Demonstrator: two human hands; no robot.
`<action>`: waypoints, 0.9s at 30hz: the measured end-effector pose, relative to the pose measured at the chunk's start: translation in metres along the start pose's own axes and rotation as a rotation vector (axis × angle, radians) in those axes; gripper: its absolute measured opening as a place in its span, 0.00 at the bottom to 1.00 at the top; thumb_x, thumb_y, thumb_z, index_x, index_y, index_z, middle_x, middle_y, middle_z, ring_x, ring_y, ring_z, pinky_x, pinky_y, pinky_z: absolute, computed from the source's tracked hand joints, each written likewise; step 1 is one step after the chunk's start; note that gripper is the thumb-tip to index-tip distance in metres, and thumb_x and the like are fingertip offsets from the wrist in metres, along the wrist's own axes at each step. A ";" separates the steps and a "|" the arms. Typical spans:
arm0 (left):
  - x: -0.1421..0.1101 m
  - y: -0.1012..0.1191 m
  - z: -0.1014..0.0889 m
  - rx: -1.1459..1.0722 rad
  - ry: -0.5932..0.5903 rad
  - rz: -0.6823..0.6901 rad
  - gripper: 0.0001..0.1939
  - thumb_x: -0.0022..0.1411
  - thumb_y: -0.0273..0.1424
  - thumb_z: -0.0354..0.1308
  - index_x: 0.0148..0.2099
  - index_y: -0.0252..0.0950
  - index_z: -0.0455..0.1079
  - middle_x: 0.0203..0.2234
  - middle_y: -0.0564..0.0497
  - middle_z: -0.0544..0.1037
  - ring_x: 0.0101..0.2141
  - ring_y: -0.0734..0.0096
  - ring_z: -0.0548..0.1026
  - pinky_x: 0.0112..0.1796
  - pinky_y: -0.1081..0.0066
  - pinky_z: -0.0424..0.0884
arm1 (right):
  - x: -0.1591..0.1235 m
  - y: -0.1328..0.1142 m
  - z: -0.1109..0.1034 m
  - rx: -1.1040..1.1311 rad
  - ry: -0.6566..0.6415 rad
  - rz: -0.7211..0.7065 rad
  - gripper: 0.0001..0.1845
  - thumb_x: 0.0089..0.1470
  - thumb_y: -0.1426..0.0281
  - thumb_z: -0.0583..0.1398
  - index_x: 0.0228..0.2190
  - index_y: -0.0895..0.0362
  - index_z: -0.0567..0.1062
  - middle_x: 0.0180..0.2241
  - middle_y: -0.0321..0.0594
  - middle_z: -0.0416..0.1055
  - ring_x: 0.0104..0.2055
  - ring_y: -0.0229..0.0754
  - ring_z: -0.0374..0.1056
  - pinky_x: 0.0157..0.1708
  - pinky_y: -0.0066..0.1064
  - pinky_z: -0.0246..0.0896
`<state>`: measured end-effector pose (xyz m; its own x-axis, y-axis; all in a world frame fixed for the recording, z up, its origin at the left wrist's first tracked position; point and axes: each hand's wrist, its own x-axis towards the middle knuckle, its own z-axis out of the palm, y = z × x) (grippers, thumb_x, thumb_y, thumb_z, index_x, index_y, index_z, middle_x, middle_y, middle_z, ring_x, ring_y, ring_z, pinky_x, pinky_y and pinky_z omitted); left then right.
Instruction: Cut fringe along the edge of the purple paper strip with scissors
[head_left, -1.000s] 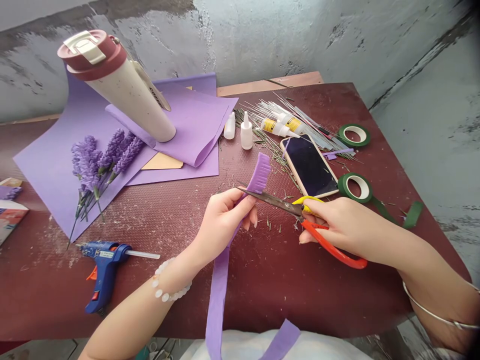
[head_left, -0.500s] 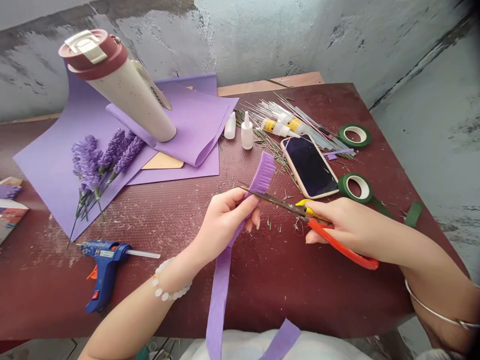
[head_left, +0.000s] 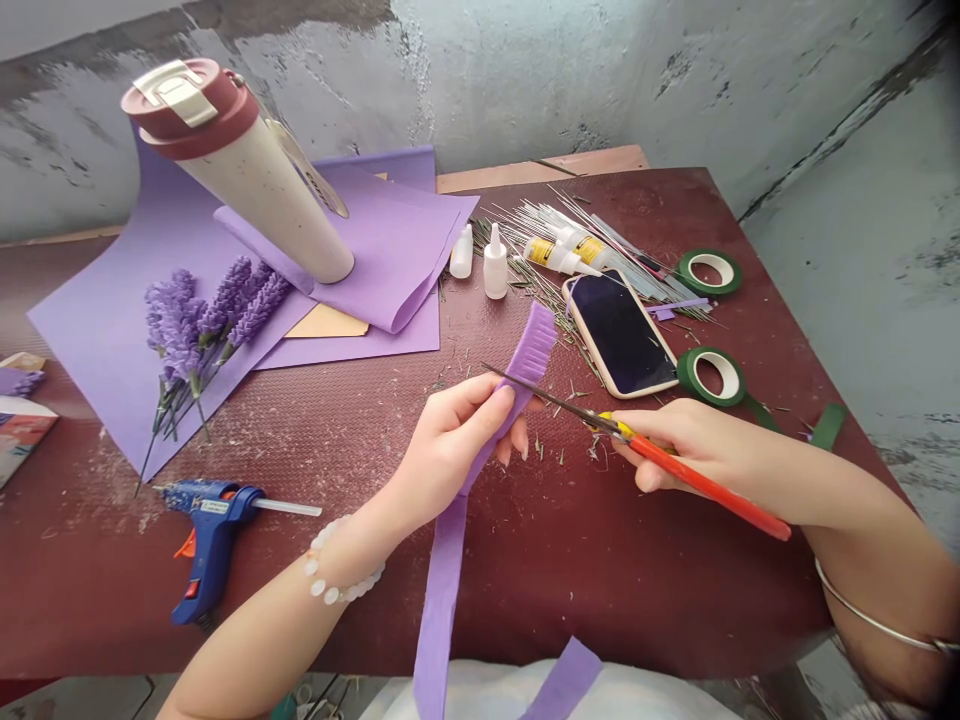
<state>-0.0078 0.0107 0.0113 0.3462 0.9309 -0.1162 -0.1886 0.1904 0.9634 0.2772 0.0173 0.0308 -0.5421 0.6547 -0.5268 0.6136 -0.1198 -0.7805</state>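
My left hand [head_left: 461, 430] pinches a long purple paper strip [head_left: 439, 570] between thumb and fingers. The strip's upper end rises above the thumb, its right edge cut into a fringe of narrow teeth; the rest hangs down towards my lap. My right hand [head_left: 686, 450] grips scissors [head_left: 697, 485] with one orange-red and one yellow handle. The dark blades reach left across the strip, just above my left thumb, and look nearly closed. Most of the yellow handle is hidden by my fingers.
A blue glue gun [head_left: 206, 550] lies at left, below purple paper flowers [head_left: 180, 325]. A tall tumbler [head_left: 262, 190] stands on purple sheets [head_left: 75, 310]. Beyond my hands are small white bottles [head_left: 495, 265], a phone [head_left: 622, 335], wires [head_left: 525, 225] and green tape rolls [head_left: 709, 375].
The fringed end has shifted slightly right and up. My right hand has moved a little right and turned the scissors, so their handles now show nearly edge-on.
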 end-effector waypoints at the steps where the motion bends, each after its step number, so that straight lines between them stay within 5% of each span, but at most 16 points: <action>1: 0.000 0.000 0.000 0.016 0.007 0.001 0.19 0.79 0.43 0.68 0.39 0.34 0.82 0.25 0.52 0.82 0.24 0.76 0.74 0.30 0.74 0.70 | 0.001 0.003 -0.001 -0.004 -0.013 -0.002 0.21 0.67 0.49 0.62 0.30 0.49 0.65 0.28 0.31 0.69 0.29 0.43 0.60 0.32 0.37 0.50; 13: -0.002 0.001 0.004 0.186 0.047 0.018 0.19 0.78 0.41 0.65 0.34 0.37 0.77 0.22 0.53 0.79 0.22 0.74 0.71 0.28 0.72 0.67 | 0.008 0.001 -0.003 -0.149 -0.017 0.037 0.31 0.48 0.45 0.77 0.36 0.47 0.68 0.32 0.29 0.67 0.33 0.47 0.61 0.32 0.36 0.53; 18: -0.001 0.001 0.004 0.138 0.012 -0.013 0.20 0.77 0.43 0.67 0.34 0.37 0.77 0.21 0.54 0.78 0.21 0.75 0.70 0.27 0.72 0.66 | 0.007 0.008 0.000 -0.043 -0.120 0.079 0.32 0.53 0.41 0.74 0.38 0.47 0.66 0.34 0.29 0.66 0.32 0.45 0.59 0.32 0.37 0.54; 27: 0.000 0.007 0.005 0.040 -0.005 -0.085 0.21 0.74 0.45 0.69 0.34 0.34 0.81 0.22 0.49 0.83 0.19 0.75 0.70 0.25 0.73 0.65 | 0.009 0.021 0.003 0.204 -0.197 0.066 0.27 0.60 0.51 0.73 0.32 0.48 0.63 0.26 0.27 0.67 0.28 0.41 0.55 0.29 0.37 0.42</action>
<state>-0.0046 0.0106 0.0188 0.3641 0.9102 -0.1973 -0.1211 0.2563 0.9590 0.2835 0.0182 0.0085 -0.6179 0.4856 -0.6184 0.5342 -0.3178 -0.7833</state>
